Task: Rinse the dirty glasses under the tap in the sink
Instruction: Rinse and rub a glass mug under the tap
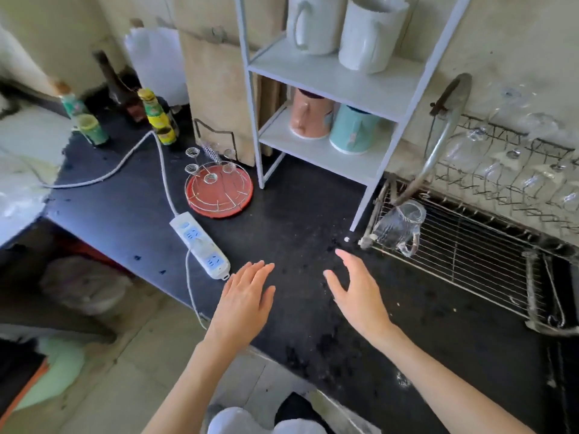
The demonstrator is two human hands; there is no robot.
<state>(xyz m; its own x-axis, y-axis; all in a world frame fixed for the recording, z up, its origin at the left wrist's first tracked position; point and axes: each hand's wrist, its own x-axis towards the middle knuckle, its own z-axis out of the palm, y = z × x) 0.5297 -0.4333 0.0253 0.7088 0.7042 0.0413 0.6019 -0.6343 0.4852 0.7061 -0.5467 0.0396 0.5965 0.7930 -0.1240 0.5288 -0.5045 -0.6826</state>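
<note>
Across the dark countertop (pixel 297 195), going left to right: at ten o'clock stand four bottles (pixel 155 115), with a white cable (pixel 125 159) running from them down to a white power strip (pixel 200 244) near the counter's front-left edge; beside it, toward eleven o'clock, a red round tray (pixel 219 191) carries a wire cup stand. Behind the tray lean wooden boards (pixel 216 98); at twelve o'clock a white shelf rack (pixel 332 126) holds four mugs — two white on the upper shelf, one pink and one teal below.

At the centre, both hands hover over bare counter, holding nothing: the left hand (pixel 246 297) is flat, fingers straight and close together, just beside the strip's near end; the right hand (pixel 360 292) is spread, thumb apart, fingertips pointing toward two o'clock.

At two o'clock one clear glass mug (pixel 399 228) lies tilted on the left end of a wire rack (pixel 470 261) that spans the sink; the curved tap (pixel 438 142) arches down just above it. At three o'clock more glasses (pixel 501 173) hang upside down in a wire wall basket — too blurred to count.

Open counter lies between the hands and the mug; the shelf rack's leg stands just left of the wire rack's corner; the counter's front edge runs diagonally beneath both forearms.
</note>
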